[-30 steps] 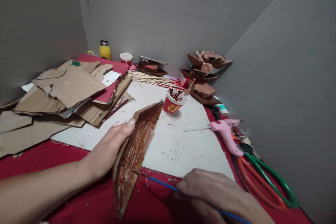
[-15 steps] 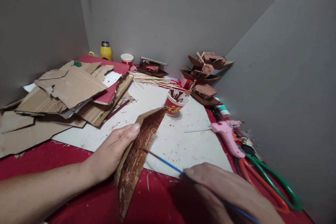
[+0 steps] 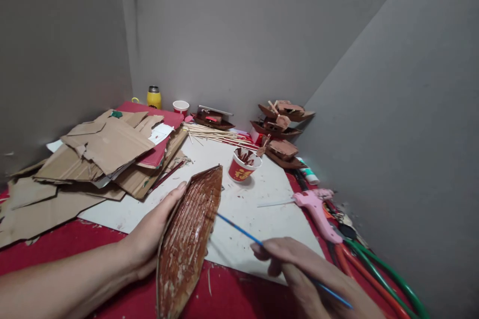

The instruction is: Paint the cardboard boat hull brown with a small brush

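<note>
A boat-shaped cardboard hull [image 3: 187, 239], its ribbed face coated in wet brown paint, is tilted up in front of me. My left hand [image 3: 157, 234] grips it along its left edge, with the fingers hidden behind. Between the fingers of my right hand [image 3: 288, 264] is a thin blue-handled paintbrush [image 3: 239, 230]. The brush tip is at the hull's right edge; whether it touches there I cannot tell. Just beyond the hull stands a red and white paper cup [image 3: 241, 172] with brown paint smeared inside and on its rim.
Torn cardboard [image 3: 116, 142] is heaped at the left. Thin wooden sticks [image 3: 217, 134] lie behind the white sheet [image 3: 273, 224]. Brown model boats [image 3: 282, 152] stand at the back right. A pink glue gun [image 3: 318, 212] and green-handled scissors [image 3: 385, 269] line the right side.
The hull has turned so its painted face shows more fully toward me. My right hand and the brush have shifted slightly, and the whole view has tilted upward.
</note>
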Demonstrator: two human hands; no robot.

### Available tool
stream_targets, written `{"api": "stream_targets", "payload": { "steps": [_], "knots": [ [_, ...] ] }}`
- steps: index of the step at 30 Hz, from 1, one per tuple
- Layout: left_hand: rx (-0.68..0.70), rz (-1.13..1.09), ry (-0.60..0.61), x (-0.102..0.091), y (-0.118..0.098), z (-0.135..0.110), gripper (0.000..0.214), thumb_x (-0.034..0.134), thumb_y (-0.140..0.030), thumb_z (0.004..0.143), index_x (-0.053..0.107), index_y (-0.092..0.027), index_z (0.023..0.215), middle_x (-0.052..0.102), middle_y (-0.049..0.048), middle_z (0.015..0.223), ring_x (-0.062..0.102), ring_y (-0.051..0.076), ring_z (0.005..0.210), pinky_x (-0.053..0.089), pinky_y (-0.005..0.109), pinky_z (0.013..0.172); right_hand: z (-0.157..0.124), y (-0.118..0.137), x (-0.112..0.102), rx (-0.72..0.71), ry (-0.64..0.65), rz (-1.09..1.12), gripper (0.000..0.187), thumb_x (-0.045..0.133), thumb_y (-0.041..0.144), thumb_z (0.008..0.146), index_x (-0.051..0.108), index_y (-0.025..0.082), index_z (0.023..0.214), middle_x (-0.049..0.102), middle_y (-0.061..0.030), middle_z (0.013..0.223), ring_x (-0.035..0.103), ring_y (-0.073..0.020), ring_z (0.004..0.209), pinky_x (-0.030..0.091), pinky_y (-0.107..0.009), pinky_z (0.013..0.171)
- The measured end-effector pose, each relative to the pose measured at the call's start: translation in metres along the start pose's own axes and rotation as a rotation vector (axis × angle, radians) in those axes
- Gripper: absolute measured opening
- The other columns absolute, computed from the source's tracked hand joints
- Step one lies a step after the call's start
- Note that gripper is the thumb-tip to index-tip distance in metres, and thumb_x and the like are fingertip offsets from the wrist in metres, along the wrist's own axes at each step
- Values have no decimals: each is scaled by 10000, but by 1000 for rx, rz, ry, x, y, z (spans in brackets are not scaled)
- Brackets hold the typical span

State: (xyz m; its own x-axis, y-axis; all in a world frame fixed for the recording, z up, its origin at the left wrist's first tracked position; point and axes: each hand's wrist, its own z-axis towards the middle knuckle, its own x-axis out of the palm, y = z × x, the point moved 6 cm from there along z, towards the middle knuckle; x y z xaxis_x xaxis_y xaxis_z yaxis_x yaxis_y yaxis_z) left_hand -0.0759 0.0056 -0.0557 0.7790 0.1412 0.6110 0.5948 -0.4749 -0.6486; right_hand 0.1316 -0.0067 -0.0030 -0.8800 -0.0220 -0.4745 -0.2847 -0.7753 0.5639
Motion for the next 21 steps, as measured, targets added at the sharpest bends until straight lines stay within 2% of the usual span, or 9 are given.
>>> {"api": "stream_targets", "payload": {
  "steps": [2,5,9,13,18,21],
  "knots": [
    [-38,-8,-8,1,1,-2,420,562,-474,924,723,-137,1115,789,109,805,722,211,602,582,301,580,0,-4,3,29,2,-22,321,511,143,981,642,273,1244,762,-68,1013,742,-190,896,629,-276,746],
    [-58,-23,-19,0,1,-1,434,546,-478,926,748,-102,1005,775,123,732,700,202,530,582,295,551,5,0,11,-18,44,54,304,507,166,989,627,284,1242,760,-52,996,730,-165,891,614,-260,771],
    [-38,-65,48,4,-6,1,507,498,-517,926,754,-82,878,756,146,666,687,211,481,572,294,499,10,7,16,-1,67,237,250,490,212,1006,658,276,1180,750,-39,879,717,-149,777,604,-244,698],
    [11,-81,81,2,-19,0,565,449,-536,943,744,-54,917,767,180,722,707,235,499,577,313,488,6,1,12,55,-23,291,238,515,217,995,700,263,1139,745,-52,852,706,-156,736,591,-236,603],
    [226,-174,4,-4,-47,-10,466,489,-450,952,722,-47,971,774,177,765,740,266,603,608,355,554,3,-18,6,281,-218,359,222,562,328,977,719,220,1091,770,-86,929,686,-160,716,576,-245,563],
    [370,-205,-33,-4,-62,-19,424,493,-428,964,708,-65,1010,783,151,806,747,248,641,621,353,603,5,-19,2,369,-280,396,267,573,397,965,701,202,1095,764,-95,970,678,-160,737,557,-246,569]
  ]
}}
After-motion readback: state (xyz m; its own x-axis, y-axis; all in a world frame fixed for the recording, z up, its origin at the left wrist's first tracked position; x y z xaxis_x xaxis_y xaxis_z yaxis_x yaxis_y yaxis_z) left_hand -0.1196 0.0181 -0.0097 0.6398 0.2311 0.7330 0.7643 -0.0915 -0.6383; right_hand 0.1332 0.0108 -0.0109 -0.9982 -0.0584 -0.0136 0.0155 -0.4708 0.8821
